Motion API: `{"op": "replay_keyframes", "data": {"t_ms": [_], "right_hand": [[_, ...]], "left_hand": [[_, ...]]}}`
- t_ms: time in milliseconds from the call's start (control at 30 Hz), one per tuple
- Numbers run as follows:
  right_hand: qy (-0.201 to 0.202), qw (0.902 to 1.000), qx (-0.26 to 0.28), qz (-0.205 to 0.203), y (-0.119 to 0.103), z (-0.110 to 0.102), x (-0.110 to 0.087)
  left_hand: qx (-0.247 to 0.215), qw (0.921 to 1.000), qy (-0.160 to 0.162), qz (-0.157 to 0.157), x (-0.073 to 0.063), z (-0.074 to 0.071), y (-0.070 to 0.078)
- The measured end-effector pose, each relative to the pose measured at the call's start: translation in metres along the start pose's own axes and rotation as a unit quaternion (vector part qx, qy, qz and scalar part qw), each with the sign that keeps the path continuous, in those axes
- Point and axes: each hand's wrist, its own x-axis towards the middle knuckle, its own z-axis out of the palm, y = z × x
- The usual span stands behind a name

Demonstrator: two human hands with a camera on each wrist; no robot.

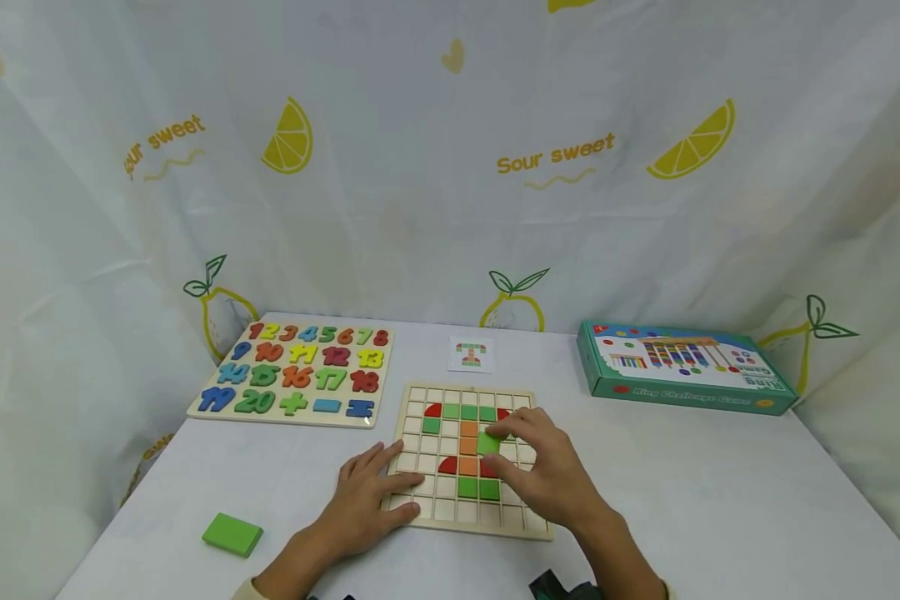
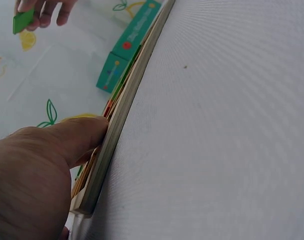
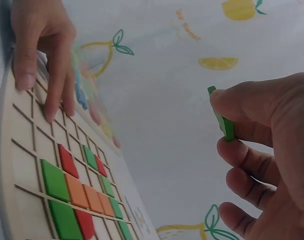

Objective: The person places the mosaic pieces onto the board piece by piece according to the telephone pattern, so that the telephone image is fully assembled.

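My right hand [image 1: 551,471] pinches a green square tile [image 1: 487,443] between thumb and fingers. The right wrist view shows that tile [image 3: 221,117] edge-on, apart from the board. Below it lies a wooden grid board [image 1: 445,510] with green tiles [image 1: 467,487], orange tiles [image 1: 468,447] and red rounded tiles [image 1: 447,466] in its cells. On the board's left side rests my left hand [image 1: 363,504], fingers spread over the cells and edge. In the left wrist view, the left thumb [image 2: 87,135] touches the board's rim [image 2: 123,115]. The right hand hides some cells.
Behind the board lies a small card [image 1: 471,355] printed with a tile pattern. A number puzzle board [image 1: 360,421] sits back left, and a green game box [image 1: 690,367] back right. A green block [image 1: 232,534] lies front left. Something black [image 1: 558,587] shows at the front edge.
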Motion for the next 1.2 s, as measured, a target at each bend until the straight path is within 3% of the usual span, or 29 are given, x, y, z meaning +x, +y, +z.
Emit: {"op": "replay_keyframes", "data": {"t_ms": [333,533,833,1200], "right_hand": [[-0.008,0.9995,0.025,0.018,0.012,0.046,-0.001],[-0.014,0.9998,0.012,-0.005,0.025,0.064,-0.007],[-0.047,0.9985,-0.014,-0.022,0.038,0.079,-0.012],[-0.063,0.9951,-0.074,-0.019,0.039,0.084,-0.014]], "left_hand": [[0.008,0.9999,0.005,0.01,0.0,0.0,0.0],[0.011,0.9997,0.009,0.018,0.0,0.0,0.0],[0.008,0.9999,0.003,0.012,0.0,0.0,-0.002],[0.011,0.9999,0.007,0.011,0.0,0.0,-0.002]]}}
